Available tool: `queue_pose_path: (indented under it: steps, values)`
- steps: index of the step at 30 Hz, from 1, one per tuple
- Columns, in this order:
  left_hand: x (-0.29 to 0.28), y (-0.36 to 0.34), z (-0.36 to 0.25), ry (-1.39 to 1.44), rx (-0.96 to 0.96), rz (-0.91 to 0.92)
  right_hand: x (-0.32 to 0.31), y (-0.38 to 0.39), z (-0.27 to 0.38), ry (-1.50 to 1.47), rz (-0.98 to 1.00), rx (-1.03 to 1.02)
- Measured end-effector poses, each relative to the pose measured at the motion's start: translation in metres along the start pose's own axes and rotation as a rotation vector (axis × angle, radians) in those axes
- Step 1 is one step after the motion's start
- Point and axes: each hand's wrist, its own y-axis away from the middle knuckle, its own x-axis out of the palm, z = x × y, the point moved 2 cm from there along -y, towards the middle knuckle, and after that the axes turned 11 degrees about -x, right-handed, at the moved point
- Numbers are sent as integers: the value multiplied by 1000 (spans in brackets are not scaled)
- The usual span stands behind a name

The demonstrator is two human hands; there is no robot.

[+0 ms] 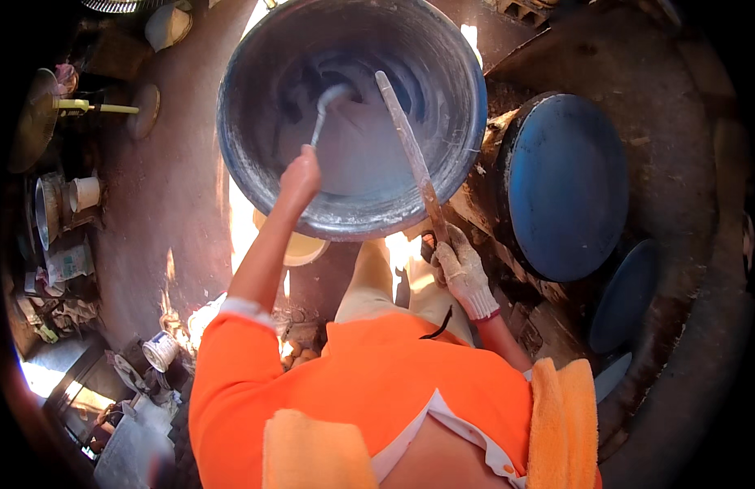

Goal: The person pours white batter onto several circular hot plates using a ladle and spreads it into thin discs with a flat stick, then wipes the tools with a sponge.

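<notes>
A big round metal basin (255,175) stands in front of me, filled with a pale grey-white paste. My left hand (301,174), bare, grips the handle of a metal ladle (324,110) whose bowl dips into the paste near the basin's middle. My right hand (461,271), in a white work glove, holds the lower end of a long wooden stick (406,147) that leans across the basin's near rim into the paste. I wear an orange top with a yellow towel over the shoulder.
A blue drum lid (565,183) lies at the right, a smaller blue disc (626,293) below it. A yellow bowl (300,251) sits under the basin's near edge. Pots, a white cup (85,193) and clutter line the left side on the reddish floor.
</notes>
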Motion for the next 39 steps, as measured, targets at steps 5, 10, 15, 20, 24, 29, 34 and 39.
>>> queue_pose_path:
  steps: [5,10,15,20,24,29,34,39]
  values:
    - [59,43,30,-228,168,403,3,2,-2,70,-47,-49]
    - [34,42,60,122,-135,519,-25,-7,-37,369,-71,-272]
    - [80,-5,35,774,-511,1326,-15,-7,-5,823,-107,-330]
    - [103,16,-17,1285,-461,1346,0,-15,8,1372,-85,-115]
    - [82,41,-17,1378,-353,1230,-4,-9,-1,1534,4,-56]
    - [25,92,-18,1453,-232,1168,-3,36,29,1519,22,-283]
    - [-51,150,-39,1558,6,1106,-9,84,65,1510,-11,-626]
    - [-161,200,-57,1711,187,1221,18,116,138,1468,-133,-955]
